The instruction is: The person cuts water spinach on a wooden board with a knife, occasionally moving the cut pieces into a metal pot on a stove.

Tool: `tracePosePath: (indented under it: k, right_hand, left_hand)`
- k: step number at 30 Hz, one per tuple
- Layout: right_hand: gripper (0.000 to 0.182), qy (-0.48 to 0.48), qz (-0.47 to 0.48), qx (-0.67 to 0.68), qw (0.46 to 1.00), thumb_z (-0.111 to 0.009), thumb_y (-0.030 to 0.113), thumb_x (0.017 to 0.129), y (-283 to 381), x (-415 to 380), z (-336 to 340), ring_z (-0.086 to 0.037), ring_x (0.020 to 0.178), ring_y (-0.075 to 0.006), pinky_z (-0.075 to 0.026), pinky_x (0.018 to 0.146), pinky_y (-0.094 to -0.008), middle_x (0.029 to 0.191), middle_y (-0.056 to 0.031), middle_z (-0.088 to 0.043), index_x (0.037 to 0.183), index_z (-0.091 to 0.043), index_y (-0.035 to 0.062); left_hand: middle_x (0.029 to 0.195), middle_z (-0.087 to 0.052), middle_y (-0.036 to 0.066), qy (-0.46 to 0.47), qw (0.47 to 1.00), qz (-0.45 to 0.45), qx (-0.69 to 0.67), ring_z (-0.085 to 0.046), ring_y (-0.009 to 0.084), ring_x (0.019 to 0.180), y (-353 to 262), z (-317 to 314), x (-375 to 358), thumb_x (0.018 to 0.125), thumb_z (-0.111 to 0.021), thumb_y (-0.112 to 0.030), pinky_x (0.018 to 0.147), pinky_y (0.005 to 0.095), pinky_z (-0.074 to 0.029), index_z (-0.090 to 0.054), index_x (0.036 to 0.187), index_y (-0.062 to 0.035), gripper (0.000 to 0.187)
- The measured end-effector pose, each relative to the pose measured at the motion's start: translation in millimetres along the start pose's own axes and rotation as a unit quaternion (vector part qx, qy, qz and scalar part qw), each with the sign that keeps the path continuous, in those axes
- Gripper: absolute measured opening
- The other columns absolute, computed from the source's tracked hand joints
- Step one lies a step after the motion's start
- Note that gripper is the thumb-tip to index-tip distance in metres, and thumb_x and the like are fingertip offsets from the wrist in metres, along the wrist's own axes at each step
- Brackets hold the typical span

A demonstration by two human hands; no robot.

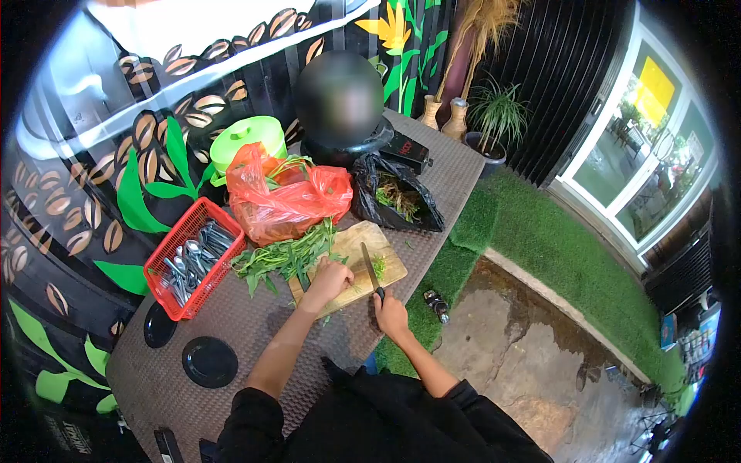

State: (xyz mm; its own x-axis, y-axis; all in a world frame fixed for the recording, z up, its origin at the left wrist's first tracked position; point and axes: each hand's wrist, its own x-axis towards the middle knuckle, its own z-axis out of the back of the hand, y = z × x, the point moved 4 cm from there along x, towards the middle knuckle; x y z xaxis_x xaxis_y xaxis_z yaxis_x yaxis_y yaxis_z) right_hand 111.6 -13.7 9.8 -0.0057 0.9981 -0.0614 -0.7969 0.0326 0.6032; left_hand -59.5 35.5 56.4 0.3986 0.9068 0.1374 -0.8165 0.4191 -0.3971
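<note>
My right hand [391, 315] grips the black handle of a kitchen knife [369, 262], its blade resting over a wooden cutting board [363, 302]. Chopped green pieces [379, 267] lie just right of the blade. On the board's left side, my left hand [331, 279] is closed with fingers curled down, pressing on leafy green stems. The bunch of long leafy greens [287, 258] spreads from the board's left edge across the table. What lies under my left fingers is mostly hidden.
Behind the board sit a red plastic bag [285, 202] of greens and a black plastic bag [392, 197] with trimmings. A red basket [193, 258] of cutlery, a lime-green container [248, 140] and black plates [210, 362] occupy the left. The woven table [309, 355] ends right of the board.
</note>
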Motion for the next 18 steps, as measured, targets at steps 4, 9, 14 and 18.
tracePosePath:
  k: [4,9,14,18]
  right_hand:
    - [0.038,-0.005,0.007,0.001,1.000,-0.045,0.035,0.092,-3,1,-1,-0.060,0.071,-0.0458,-0.048,0.064,-0.0535,0.074,-0.0289,-0.061,0.098,-0.049,-0.0022]
    - [0.038,-0.008,0.008,0.001,1.000,-0.045,0.035,0.092,-2,0,-1,-0.060,0.070,-0.0456,-0.048,0.064,-0.0535,0.073,-0.0290,-0.061,0.098,-0.049,-0.0021]
    - [0.038,-0.006,0.015,0.016,1.000,-0.045,0.035,0.092,-2,-2,2,-0.060,0.071,-0.0460,-0.048,0.064,-0.0536,0.073,-0.0294,-0.061,0.101,-0.049,-0.0020]
    - [0.039,0.010,0.008,0.007,1.000,-0.043,0.036,0.092,1,-3,6,-0.062,0.073,-0.0441,-0.050,0.067,-0.0518,0.078,-0.0279,-0.062,0.096,-0.049,-0.0025]
  left_hand:
    - [0.074,-0.065,0.010,-0.041,0.999,-0.002,0.013,-0.059,0.0253,0.084,-5,-1,-4,0.063,-0.069,-0.006,0.088,0.0395,-0.032,-0.071,0.069,-0.0091,0.008]
    - [0.075,-0.065,0.009,-0.051,0.997,-0.052,0.011,-0.057,0.0245,0.087,1,-10,-3,0.063,-0.069,-0.006,0.090,0.0400,-0.031,-0.071,0.071,-0.0093,0.008]
    - [0.073,-0.063,0.008,-0.015,0.998,-0.054,-0.018,-0.056,0.0254,0.089,8,-14,-2,0.067,-0.066,-0.007,0.089,0.0399,-0.031,-0.068,0.072,-0.0072,0.005]
    - [0.078,-0.062,0.009,-0.008,0.998,-0.049,-0.025,-0.054,0.0258,0.090,8,-16,-4,0.074,-0.063,-0.010,0.084,0.0388,-0.033,-0.065,0.080,-0.0061,0.007]
